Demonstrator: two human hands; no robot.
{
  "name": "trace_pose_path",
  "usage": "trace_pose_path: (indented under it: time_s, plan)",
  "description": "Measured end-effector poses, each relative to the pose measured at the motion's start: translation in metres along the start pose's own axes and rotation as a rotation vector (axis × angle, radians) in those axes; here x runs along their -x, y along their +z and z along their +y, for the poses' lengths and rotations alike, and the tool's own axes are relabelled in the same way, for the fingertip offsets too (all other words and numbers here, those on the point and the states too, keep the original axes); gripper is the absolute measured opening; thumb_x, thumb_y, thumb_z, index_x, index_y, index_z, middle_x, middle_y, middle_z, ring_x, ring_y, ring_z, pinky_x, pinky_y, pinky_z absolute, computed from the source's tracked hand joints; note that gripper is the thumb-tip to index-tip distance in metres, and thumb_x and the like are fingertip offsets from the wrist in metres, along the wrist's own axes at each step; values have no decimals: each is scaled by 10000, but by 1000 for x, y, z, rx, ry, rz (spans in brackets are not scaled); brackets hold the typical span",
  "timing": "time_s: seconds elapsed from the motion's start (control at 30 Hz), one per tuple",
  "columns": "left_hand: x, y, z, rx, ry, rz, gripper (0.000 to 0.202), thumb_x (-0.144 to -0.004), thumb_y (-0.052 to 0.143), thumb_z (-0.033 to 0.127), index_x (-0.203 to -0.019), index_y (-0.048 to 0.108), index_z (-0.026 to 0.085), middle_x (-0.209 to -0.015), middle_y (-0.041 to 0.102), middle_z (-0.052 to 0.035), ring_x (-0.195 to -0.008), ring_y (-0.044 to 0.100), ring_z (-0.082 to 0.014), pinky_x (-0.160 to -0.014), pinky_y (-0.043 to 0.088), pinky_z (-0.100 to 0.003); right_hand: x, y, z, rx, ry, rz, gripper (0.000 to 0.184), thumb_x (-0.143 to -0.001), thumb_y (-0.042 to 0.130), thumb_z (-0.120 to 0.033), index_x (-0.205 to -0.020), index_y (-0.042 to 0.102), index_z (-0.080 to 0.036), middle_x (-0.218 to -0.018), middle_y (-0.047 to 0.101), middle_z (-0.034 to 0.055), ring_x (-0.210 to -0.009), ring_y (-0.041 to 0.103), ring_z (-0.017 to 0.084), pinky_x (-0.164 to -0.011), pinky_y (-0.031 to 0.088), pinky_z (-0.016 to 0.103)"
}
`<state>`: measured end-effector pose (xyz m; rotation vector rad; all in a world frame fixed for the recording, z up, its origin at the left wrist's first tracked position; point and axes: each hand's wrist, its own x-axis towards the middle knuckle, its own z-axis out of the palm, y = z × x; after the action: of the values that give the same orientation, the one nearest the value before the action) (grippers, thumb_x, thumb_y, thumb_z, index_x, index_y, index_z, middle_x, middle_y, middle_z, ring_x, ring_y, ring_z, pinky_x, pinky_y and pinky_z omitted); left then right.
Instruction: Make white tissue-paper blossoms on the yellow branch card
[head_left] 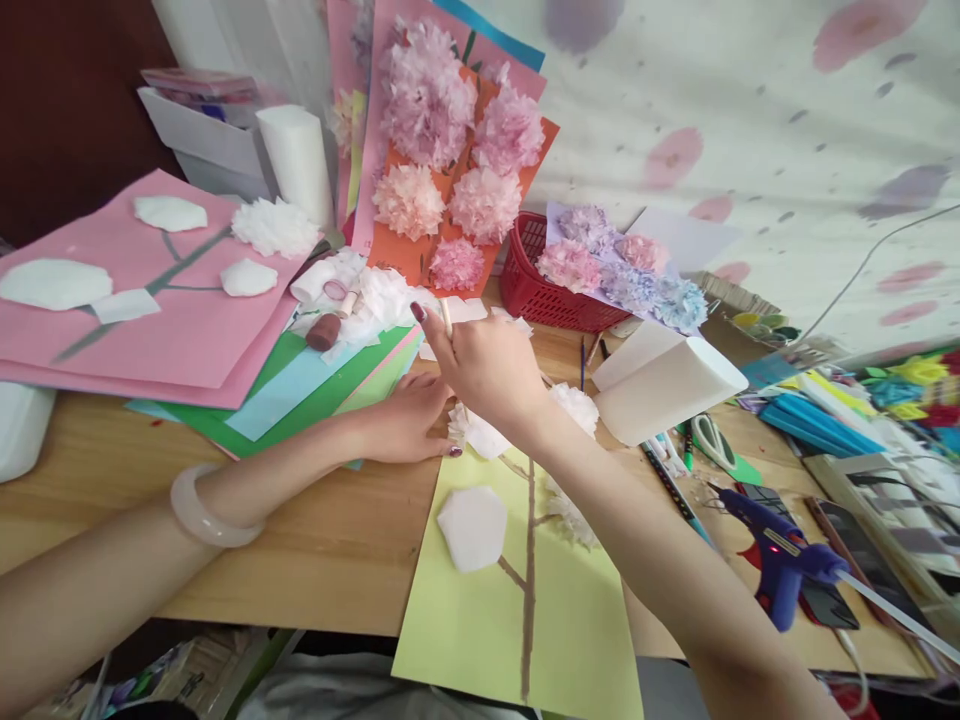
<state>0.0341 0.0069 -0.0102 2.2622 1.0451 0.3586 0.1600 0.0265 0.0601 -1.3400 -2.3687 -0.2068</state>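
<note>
A light green sheet [570, 610] with a painted brown branch lies on the wooden table [315, 530] in front of me. A flat white tissue hexagon [472, 525] is stuck on its left side. My left hand [409, 420] presses down on a fluffy white tissue flower [476, 432] at the sheet's top edge, fingers curled. My right hand [487, 365] is just above it, pinching a thin pale stick [446, 318] upright. More white tissue flowers [576, 405] sit beside the branch, partly hidden by my right forearm.
Pink sheets with white tissue pieces [142, 290] lie at the left over green and blue paper. Pink tissue-flower boards [457, 150] lean at the back beside a red basket [536, 290]. A white tissue roll [660, 380], scissors [709, 440] and a blue glue gun [780, 560] are at the right.
</note>
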Motion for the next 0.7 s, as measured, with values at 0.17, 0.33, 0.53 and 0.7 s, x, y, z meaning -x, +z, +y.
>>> trace_pose_path:
  time_s: [0.17,0.33,0.53,0.7]
  plan:
    - [-2,0,0,4,-4,4,663,-789,670,379,-1362,402,179,-1497,439,-188,-1404,364,-373,-1144,273,-522,-8,6,-5,-2,70,-170,560,-1015,440,-450,-558,602,-170,-457,359,-16,-434,361,119,-519,246,280]
    - [-1,-2,3,56,-16,-15,619,-772,681,295,-1324,425,179,-1442,504,-160,-1394,375,-368,-1134,284,-517,-8,-4,11,-215,181,-67,652,-1011,422,-489,-435,518,-198,-401,384,-18,-427,440,125,-551,317,281]
    - [1,-1,0,103,17,-11,825,-794,658,323,-1486,226,198,-1515,463,-140,-1473,248,-346,-1184,152,-540,17,-45,37,-536,412,248,728,-966,375,-634,-409,550,-198,-359,443,-11,-386,462,98,-495,353,251]
    - [2,-1,-2,109,20,-20,847,-811,653,345,-1512,196,215,-1506,476,-140,-1464,264,-335,-1176,170,-536,56,-58,72,-760,569,404,644,-899,486,-679,-489,593,-193,-394,477,-8,-375,441,92,-409,312,230]
